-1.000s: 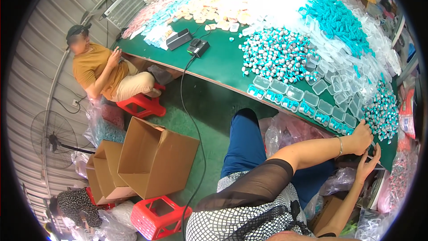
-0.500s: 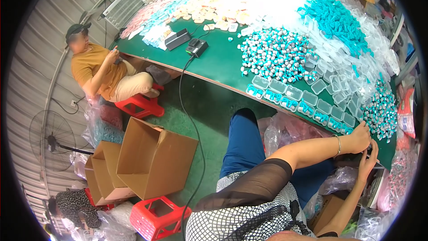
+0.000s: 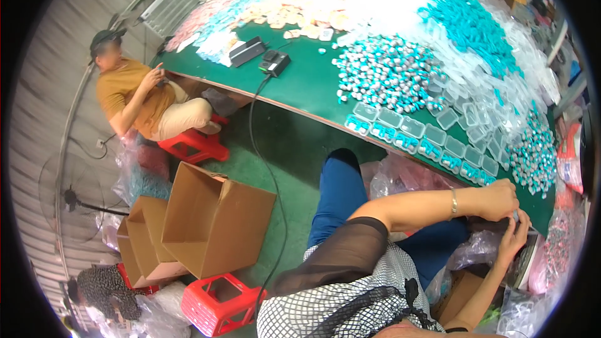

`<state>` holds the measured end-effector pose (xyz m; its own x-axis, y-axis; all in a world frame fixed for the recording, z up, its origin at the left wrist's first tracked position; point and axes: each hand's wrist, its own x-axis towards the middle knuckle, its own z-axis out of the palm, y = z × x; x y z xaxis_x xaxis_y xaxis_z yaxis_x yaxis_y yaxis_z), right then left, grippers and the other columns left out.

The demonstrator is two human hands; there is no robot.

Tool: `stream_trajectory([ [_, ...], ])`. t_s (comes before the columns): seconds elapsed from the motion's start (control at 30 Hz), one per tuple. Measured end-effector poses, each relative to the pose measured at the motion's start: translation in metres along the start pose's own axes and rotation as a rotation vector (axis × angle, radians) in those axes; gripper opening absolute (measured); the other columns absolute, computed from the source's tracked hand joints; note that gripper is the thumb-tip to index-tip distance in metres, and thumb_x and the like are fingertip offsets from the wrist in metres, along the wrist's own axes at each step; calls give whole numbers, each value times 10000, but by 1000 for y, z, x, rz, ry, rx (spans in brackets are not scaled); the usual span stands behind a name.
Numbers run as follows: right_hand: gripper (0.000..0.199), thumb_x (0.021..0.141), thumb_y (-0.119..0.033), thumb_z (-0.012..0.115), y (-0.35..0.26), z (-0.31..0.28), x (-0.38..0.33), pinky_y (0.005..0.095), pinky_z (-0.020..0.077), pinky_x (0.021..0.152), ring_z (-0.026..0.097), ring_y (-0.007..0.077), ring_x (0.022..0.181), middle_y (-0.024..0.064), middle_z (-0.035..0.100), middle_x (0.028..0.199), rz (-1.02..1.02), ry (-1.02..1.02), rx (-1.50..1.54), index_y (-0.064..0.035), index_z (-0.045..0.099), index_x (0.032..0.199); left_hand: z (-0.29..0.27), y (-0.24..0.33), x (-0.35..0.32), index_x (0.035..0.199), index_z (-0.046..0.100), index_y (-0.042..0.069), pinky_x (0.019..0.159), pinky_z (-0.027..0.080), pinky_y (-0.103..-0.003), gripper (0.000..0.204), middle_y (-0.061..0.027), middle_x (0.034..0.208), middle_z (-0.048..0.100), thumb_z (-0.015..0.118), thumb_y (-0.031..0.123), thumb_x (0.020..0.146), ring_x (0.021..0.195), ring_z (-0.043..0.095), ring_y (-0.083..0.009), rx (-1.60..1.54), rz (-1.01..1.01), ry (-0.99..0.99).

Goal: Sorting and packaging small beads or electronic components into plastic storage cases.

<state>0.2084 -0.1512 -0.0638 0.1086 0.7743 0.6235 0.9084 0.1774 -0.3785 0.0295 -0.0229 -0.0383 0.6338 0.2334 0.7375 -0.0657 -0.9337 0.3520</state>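
Both hands are close together at the table's near right edge. My left hand (image 3: pixel 500 200), with a bracelet on its wrist, is closed with its fingers bent; what they hold is hidden. My right hand (image 3: pixel 514 238) is just below it, thumb and fingers pinched round a small blue-grey piece (image 3: pixel 516 216). Beside my left hand, a row of small clear hinged boxes (image 3: pixel 431 149) with lids up runs along the edge, each holding teal pieces. A smaller heap of grey-and-teal pieces (image 3: pixel 532 158) lies just beyond my hands.
On the green table (image 3: pixel 300 91) lie a large grey-and-teal heap (image 3: pixel 388 75), a teal heap (image 3: pixel 469 31), loose clear boxes (image 3: pixel 476 131) and a black device (image 3: pixel 274 62) with a cable. A seated person (image 3: pixel 138 94), cardboard boxes (image 3: pixel 219 225) and a red stool (image 3: pixel 219 303) are left.
My hands have come slightly down, away from the boxes and the small heap. The small blue-grey piece now shows between my right fingers. My left forearm has shifted left.
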Motion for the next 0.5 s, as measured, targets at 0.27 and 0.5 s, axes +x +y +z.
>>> stream_trajectory([
  [0.27, 312, 818, -129, 748, -134, 39, 39, 362, 516, 834, 653, 275, 950, 146, 663, 1050, 58, -78, 398, -23, 657, 1097, -126, 24, -57, 1107, 651, 45, 747, 535, -425, 310, -173, 945, 694, 707, 215, 854, 885, 672, -353, -273, -461, -88],
  [0.5, 311, 836, -87, 717, -142, 18, 44, 333, 537, 771, 657, 263, 927, 140, 655, 1052, 39, -104, 504, -27, 647, 1132, -124, 28, -57, 1105, 644, 23, 722, 524, -391, 323, -159, 949, 689, 737, 180, 838, 826, 659, -327, -249, -292, -2],
])
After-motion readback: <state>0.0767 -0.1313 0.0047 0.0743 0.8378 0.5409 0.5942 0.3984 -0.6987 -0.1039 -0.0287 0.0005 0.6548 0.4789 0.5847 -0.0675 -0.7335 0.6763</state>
